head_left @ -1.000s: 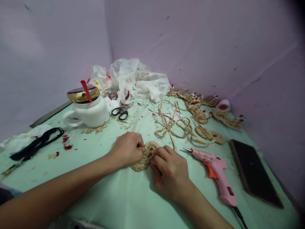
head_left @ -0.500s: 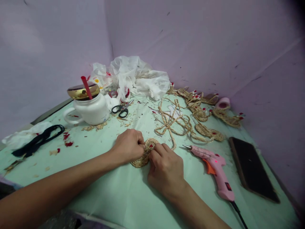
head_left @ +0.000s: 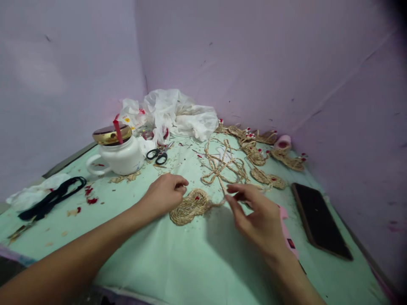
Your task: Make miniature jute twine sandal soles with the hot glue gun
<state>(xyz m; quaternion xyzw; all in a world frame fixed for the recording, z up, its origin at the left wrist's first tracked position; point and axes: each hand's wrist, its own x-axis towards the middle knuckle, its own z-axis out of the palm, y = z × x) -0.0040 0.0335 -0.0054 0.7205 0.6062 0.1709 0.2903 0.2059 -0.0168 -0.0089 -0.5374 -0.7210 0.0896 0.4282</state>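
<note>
A flat coiled piece of braided jute [head_left: 190, 206] with small red dots lies on the pale green table cover [head_left: 178, 262]. My left hand [head_left: 165, 194] rests at its left edge, fingers curled loosely, touching the coil. My right hand [head_left: 259, 218] hovers to the right of the coil, fingers spread and open, holding nothing; the loose jute tail runs toward it. The pink glue gun [head_left: 288, 235] lies under that hand, mostly hidden.
Loose jute cord [head_left: 222, 165] and several finished jute pieces [head_left: 267, 178] lie behind. A dark phone [head_left: 319, 220] lies at right. A white mug with gold lid [head_left: 118, 150], scissors [head_left: 158, 154], plastic bags [head_left: 171, 112], pink tape roll [head_left: 282, 142] and black strap [head_left: 51, 198] are around.
My right hand has lifted off the coil and moved right over the glue gun, opening its fingers. My left hand has relaxed its grip at the coil's left edge.
</note>
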